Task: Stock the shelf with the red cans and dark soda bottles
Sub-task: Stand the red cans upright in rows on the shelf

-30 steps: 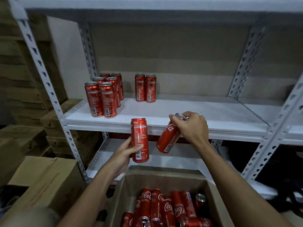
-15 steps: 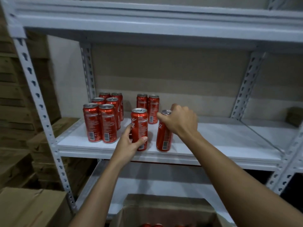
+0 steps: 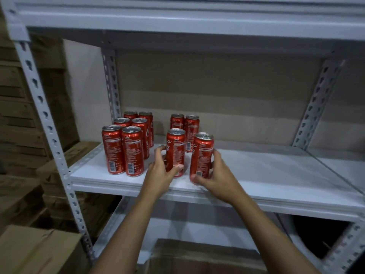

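Two tall red cans stand upright near the front of the white shelf board. My left hand grips the left can low on its side. My right hand holds the right can around its lower half. Behind them stand two more red cans at the back. A block of several red cans fills the shelf's left end. No dark soda bottles are in view.
White perforated uprights frame the shelf, with another board above and one below. Cardboard boxes sit at the lower left, and a box's top edge shows below my arms. The shelf's right half is bare.
Both hands lifted their cans from above the box onto the shelf. My right hand has shifted from the can's top to its lower side, and both cans now stand upright.
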